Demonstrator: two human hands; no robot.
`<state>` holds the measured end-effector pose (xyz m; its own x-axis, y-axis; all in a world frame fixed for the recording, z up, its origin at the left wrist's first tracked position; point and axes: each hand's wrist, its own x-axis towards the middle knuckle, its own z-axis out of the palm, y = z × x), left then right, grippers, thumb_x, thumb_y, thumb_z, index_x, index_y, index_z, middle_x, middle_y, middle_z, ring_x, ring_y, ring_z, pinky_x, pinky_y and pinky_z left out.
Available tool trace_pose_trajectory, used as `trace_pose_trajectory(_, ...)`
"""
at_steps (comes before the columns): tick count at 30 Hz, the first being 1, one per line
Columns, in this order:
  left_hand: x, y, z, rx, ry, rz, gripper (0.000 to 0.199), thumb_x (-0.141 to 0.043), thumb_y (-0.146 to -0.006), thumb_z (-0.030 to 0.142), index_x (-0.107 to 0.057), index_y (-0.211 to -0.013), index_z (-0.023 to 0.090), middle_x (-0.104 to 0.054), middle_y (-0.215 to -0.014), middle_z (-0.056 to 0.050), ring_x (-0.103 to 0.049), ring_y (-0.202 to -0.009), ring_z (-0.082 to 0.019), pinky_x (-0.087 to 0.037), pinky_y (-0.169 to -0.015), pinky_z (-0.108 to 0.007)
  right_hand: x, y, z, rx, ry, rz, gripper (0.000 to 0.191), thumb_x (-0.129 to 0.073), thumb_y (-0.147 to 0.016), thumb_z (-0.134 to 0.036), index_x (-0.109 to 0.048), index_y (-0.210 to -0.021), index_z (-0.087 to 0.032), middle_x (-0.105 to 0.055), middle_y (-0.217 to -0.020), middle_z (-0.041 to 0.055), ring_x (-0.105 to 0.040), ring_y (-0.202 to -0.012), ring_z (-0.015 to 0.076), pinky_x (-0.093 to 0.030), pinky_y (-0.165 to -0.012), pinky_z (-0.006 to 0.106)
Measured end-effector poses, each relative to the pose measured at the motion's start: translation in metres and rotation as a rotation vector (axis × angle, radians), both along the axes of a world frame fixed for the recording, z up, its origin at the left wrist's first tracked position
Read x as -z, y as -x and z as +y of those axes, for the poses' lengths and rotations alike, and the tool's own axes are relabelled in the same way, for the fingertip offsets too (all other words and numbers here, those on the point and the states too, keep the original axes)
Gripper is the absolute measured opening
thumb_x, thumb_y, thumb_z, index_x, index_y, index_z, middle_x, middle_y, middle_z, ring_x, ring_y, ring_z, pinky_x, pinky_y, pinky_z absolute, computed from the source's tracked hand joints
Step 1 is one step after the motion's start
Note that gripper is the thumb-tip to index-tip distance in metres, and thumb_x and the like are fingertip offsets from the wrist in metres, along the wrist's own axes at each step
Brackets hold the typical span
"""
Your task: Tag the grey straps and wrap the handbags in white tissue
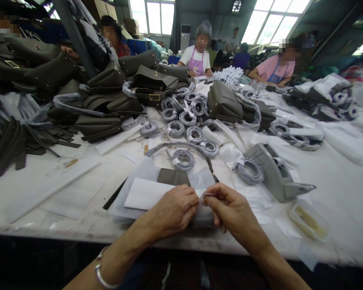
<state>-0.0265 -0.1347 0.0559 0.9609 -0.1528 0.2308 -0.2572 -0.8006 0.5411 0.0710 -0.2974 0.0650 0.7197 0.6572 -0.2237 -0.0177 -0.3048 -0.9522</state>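
On the table in front of me lies a dark olive bag [173,176], partly wrapped in thin whitish tissue paper [145,171]. A folded white foam sheet [148,194] rests over its left side. My left hand [177,207] lies over the wrapped bag, fingers curled together at the paper; its fingertips are partly hidden. Close beside it, my right hand [230,205] pinches a thin, see-through edge of the paper between thumb and forefinger. Behind the bag arches its plastic-wrapped handle [181,143], with a coiled wrapped strap [184,160] inside the arch.
A grey tape dispenser [268,173] stands right of my hands, near a clear tub [308,220] with yellowish contents. Several wrapped strap coils [194,134] lie ahead. Olive bags [105,102] are heaped at left, and another [225,100] stands beyond. Co-workers [196,56] sit across the table.
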Motion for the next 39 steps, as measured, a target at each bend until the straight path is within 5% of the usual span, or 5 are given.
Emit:
trace_pose_trajectory(4, -0.012, 0.021, -0.011, -0.080, 0.049, 0.085, 0.017, -0.063, -0.091, 0.036, -0.058, -0.091, 0.019, -0.060, -0.091, -0.002, -0.055, -0.086, -0.019, -0.044, -0.075, -0.030, -0.013, -0.002, -0.002, -0.073, -0.020, 0.023, 0.029, -0.069, -0.079, -0.045, -0.063, -0.082, -0.017, -0.063, -0.063, -0.0021, -0.046, -0.039, 0.0060, -0.035, -0.033, 0.015)
trace_pose_trajectory(10, 0.027, 0.025, -0.021, -0.190, 0.100, -0.154, 0.015, -0.056, -0.089, 0.012, -0.062, -0.099, 0.021, -0.066, -0.097, -0.004, -0.058, -0.093, -0.021, -0.045, -0.085, -0.036, -0.042, -0.016, -0.009, -0.217, -0.052, -0.322, 0.021, -0.066, -0.086, -0.038, -0.070, -0.094, -0.019, -0.070, -0.073, 0.0022, -0.061, -0.057, 0.0125, -0.052, -0.052, 0.022)
trace_pose_trajectory(14, 0.038, 0.024, -0.018, -0.146, 0.138, -0.276, 0.020, -0.051, -0.091, 0.008, -0.062, -0.102, 0.020, -0.069, -0.098, -0.004, -0.059, -0.094, -0.020, -0.047, -0.087, -0.035, -0.038, -0.038, -0.011, -0.518, 0.065, -0.815, 0.034, -0.056, -0.082, -0.009, -0.071, -0.110, -0.023, -0.072, -0.111, 0.0058, -0.066, -0.103, 0.0202, -0.053, -0.095, 0.033)
trace_pose_trajectory(19, 0.035, 0.023, -0.018, -0.140, 0.157, -0.333, 0.024, -0.049, -0.089, 0.006, -0.063, -0.103, 0.019, -0.071, -0.098, -0.004, -0.061, -0.092, -0.019, -0.049, -0.085, -0.035, -0.026, -0.048, -0.008, -0.792, 0.241, -0.904, 0.045, -0.050, -0.081, -0.001, -0.068, -0.117, -0.021, -0.070, -0.120, 0.0069, -0.066, -0.109, 0.0204, -0.053, -0.097, 0.033)
trace_pose_trajectory(39, 0.036, 0.032, -0.022, -0.192, 0.107, -0.411, 0.015, -0.051, -0.088, 0.008, -0.059, -0.097, 0.018, -0.069, -0.091, -0.005, -0.062, -0.084, -0.017, -0.051, -0.078, -0.030, -0.012, -0.037, -0.009, -0.624, -0.095, -0.956, 0.019, -0.048, -0.092, -0.010, -0.064, -0.095, -0.021, -0.074, -0.098, 0.0060, -0.068, -0.103, 0.0200, -0.049, -0.103, 0.042)
